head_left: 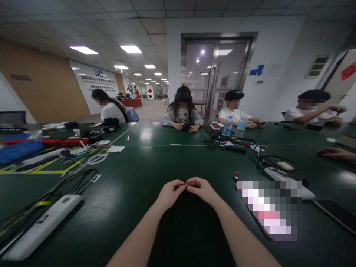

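My left hand and my right hand meet over the near middle of the dark green table. Thumbs and forefingers of both pinch one small, dark, slightly shiny piece. Too little of it shows between the fingertips to tell its kind. To the right of my right hand lie a small black item with an orange-red top and a phone-like slab whose surface is blurred out.
White power strips with cables lie left and right. A blue tray stands far left. Two water bottles stand among black cables across the table. Several people sit around it; a person's hand rests at the right edge.
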`<act>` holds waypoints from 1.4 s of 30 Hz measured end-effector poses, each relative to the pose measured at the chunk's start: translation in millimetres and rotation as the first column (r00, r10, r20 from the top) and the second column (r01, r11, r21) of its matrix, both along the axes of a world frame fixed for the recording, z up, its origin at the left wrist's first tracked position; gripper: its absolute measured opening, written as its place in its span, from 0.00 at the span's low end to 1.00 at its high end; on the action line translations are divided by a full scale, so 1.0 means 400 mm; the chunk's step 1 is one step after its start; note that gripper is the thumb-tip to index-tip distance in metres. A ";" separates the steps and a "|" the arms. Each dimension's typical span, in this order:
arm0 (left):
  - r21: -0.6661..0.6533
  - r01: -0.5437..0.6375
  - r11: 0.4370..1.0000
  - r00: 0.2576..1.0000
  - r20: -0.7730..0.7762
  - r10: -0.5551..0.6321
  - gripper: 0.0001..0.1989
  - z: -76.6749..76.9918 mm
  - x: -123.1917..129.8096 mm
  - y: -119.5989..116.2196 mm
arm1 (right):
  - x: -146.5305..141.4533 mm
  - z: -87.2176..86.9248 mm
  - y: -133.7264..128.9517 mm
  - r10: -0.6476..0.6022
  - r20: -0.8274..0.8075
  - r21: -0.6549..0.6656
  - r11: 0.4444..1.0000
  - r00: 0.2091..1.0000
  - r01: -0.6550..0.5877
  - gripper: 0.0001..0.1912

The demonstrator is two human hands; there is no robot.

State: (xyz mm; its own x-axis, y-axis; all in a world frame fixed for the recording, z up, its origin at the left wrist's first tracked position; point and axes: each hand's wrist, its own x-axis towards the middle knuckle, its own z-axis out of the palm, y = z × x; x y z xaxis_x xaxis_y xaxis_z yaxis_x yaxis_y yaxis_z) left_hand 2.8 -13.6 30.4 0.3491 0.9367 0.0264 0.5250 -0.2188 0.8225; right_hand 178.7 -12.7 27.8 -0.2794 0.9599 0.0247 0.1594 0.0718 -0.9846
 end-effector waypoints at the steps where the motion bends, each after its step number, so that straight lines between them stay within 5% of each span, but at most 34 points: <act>1: 0.004 -0.005 1.000 1.000 -0.005 0.005 0.15 -0.001 0.000 0.001 | 0.001 -0.002 0.002 -0.012 -0.012 -0.001 1.000 1.000 0.012 0.14; 11: -0.018 -0.071 0.997 0.992 -0.105 0.069 0.17 0.012 -0.053 0.017 | 0.016 -0.006 0.008 -0.163 -0.062 -0.059 0.985 0.985 0.159 0.13; 17: -0.009 -0.294 0.956 0.941 -0.179 0.288 0.17 0.019 -0.310 0.027 | 0.023 -0.010 0.010 -0.149 -0.071 -0.108 0.984 0.986 0.141 0.13; 20: 0.026 -0.535 0.844 0.822 -0.213 0.528 0.19 0.016 -0.471 -0.001 | 0.024 -0.013 0.014 -0.153 -0.087 -0.127 0.982 0.984 0.142 0.13; 23: 0.119 -0.696 0.708 0.670 -0.248 0.700 0.19 0.008 -0.562 -0.043 | 0.022 -0.008 0.011 -0.157 -0.101 -0.146 0.979 0.982 0.142 0.13; 31: 0.155 -0.733 0.662 0.624 -0.234 0.746 0.20 0.002 -0.533 -0.068 | 0.017 0.004 0.007 -0.203 -0.053 -0.168 0.967 0.978 0.192 0.12; 42: 0.117 -0.713 0.692 0.659 -0.228 0.717 0.20 0.003 -0.538 -0.079 | 0.023 -0.006 0.015 -0.183 -0.044 -0.170 0.970 0.982 0.173 0.12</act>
